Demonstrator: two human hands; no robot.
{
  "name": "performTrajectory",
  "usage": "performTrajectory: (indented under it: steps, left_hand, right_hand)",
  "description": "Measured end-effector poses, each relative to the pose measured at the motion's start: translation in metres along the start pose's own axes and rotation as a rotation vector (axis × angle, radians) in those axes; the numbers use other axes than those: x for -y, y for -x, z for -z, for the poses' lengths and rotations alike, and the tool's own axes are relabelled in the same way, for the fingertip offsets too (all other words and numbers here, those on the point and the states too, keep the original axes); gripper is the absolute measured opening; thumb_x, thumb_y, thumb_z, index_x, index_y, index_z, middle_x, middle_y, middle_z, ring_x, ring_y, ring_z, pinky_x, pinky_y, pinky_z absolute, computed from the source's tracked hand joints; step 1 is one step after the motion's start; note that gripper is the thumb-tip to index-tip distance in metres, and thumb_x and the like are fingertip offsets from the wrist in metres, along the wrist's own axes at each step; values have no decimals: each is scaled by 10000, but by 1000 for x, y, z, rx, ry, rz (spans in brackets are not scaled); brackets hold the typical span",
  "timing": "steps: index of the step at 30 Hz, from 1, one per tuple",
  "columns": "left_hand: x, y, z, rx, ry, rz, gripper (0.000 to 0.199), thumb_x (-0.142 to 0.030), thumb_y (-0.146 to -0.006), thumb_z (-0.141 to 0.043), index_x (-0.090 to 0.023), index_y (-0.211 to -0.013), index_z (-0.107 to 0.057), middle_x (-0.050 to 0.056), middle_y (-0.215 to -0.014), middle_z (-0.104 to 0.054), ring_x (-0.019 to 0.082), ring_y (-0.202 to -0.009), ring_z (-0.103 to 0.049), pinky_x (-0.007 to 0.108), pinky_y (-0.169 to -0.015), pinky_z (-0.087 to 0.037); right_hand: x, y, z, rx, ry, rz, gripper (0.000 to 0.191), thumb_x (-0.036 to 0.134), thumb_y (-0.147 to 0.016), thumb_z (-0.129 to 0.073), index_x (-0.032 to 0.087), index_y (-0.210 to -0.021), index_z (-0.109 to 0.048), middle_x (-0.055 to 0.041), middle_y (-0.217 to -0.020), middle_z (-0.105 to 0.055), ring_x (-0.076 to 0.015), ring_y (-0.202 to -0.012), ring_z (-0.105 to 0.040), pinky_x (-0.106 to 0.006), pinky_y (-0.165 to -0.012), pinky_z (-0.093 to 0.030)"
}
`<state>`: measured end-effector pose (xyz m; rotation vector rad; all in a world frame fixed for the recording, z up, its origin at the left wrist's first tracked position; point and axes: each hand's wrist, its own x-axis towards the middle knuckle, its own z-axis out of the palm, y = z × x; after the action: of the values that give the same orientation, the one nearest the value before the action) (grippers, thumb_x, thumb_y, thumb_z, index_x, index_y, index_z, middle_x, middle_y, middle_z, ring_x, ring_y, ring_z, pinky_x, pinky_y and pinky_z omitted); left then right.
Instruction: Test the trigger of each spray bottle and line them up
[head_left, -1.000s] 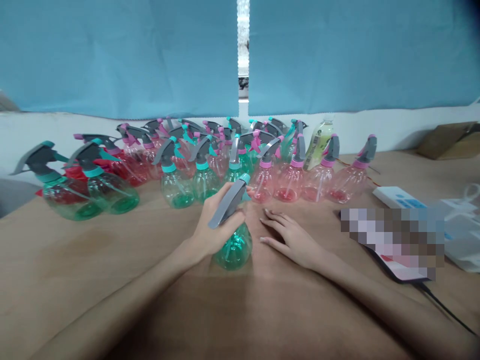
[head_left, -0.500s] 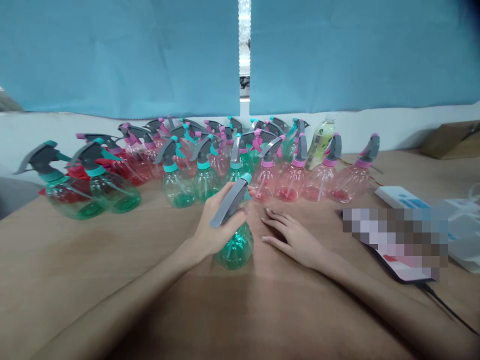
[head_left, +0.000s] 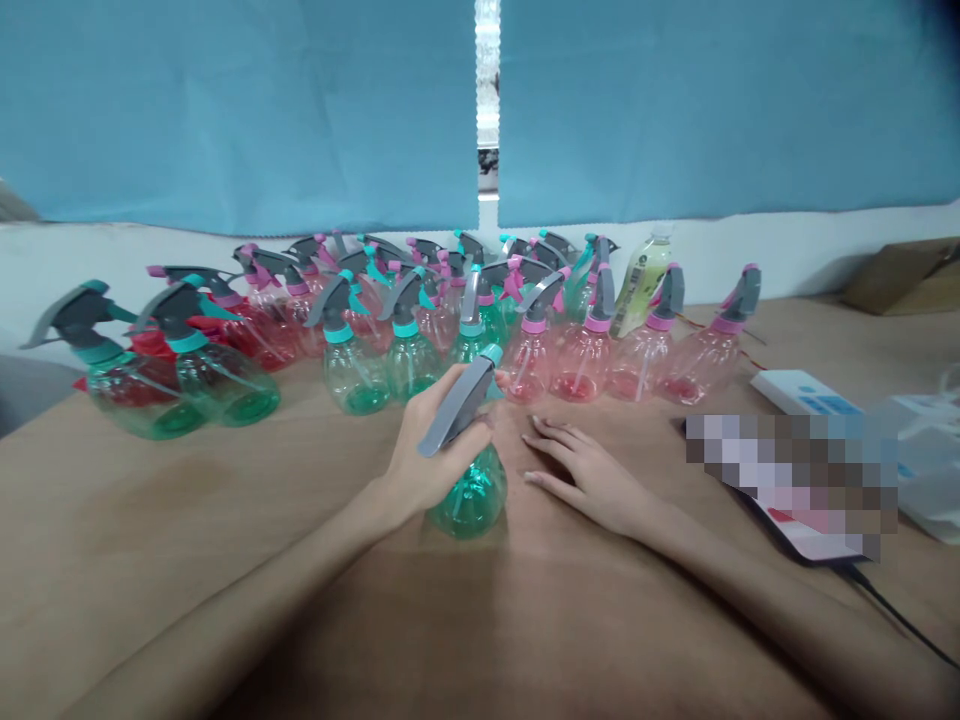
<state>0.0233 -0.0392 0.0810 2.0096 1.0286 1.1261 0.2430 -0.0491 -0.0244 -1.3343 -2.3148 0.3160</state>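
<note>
My left hand [head_left: 426, 450] is wrapped round the neck of a green spray bottle [head_left: 471, 500], which stands on the wooden table [head_left: 360, 610]. The bottle is see-through, with a grey and teal trigger head above my fingers; its neck is hidden by them. My right hand [head_left: 589, 470] lies flat on the table to the right of that bottle, fingers spread, holding nothing. Just beyond my hands stands a row of similar bottles, among them a green spray bottle [head_left: 411, 365] and a pink spray bottle [head_left: 529, 368].
Several more green and pink spray bottles crowd the back of the table. A labelled drink bottle [head_left: 643, 280] stands among them. At right lie a phone [head_left: 821, 545] with a cable, partly pixelated, and a white power strip [head_left: 802, 392]. A cardboard box [head_left: 907, 278] sits behind.
</note>
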Motion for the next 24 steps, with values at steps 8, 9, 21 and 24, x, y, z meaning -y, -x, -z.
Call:
performTrajectory:
  steps: [8, 9, 21, 24]
  left_hand:
    - [1, -1, -1, -33, 0, -25, 229, -221, -727, -524, -166, -948, -546, 25, -807, -537, 180, -712, -558, 348, -662, -480]
    - [2, -1, -1, -35, -1, -28, 219, -221, -727, -525, -167, -939, -543, 26, -807, -539, 178, -711, -555, 344, -659, -477]
    - [5, -3, 0, 7, -33, -53, 110, -215, -724, -484, -203, -831, -466, -2, -742, -545, 173, -679, -557, 318, -616, -444]
    - [3, -4, 1, 17, -32, -67, 96, -195, -712, -476, -208, -805, -456, -5, -720, -542, 168, -659, -550, 304, -592, -422]
  right_hand:
    - [0, 0, 0, -18, 4, 20, 556, 551, -912, -445, 203, -1337, -533, -121, -1449, -458, -286, -1344, -406, -508, -1110, -329]
    - [0, 0, 0, -19, 3, 21, 555, 549, -913, -445, 203, -1338, -533, -121, -1451, -456, -285, -1345, -406, -507, -1110, -330]
    - [-1, 0, -1, -2, 44, 23, 580, 557, -923, -414, 171, -1342, -524, -129, -1451, -455, -277, -1356, -391, -500, -1116, -325]
    - [0, 0, -1, -10, 28, 19, 574, 553, -916, -434, 179, -1341, -526, -129, -1445, -462, -282, -1350, -399, -503, -1114, -330]
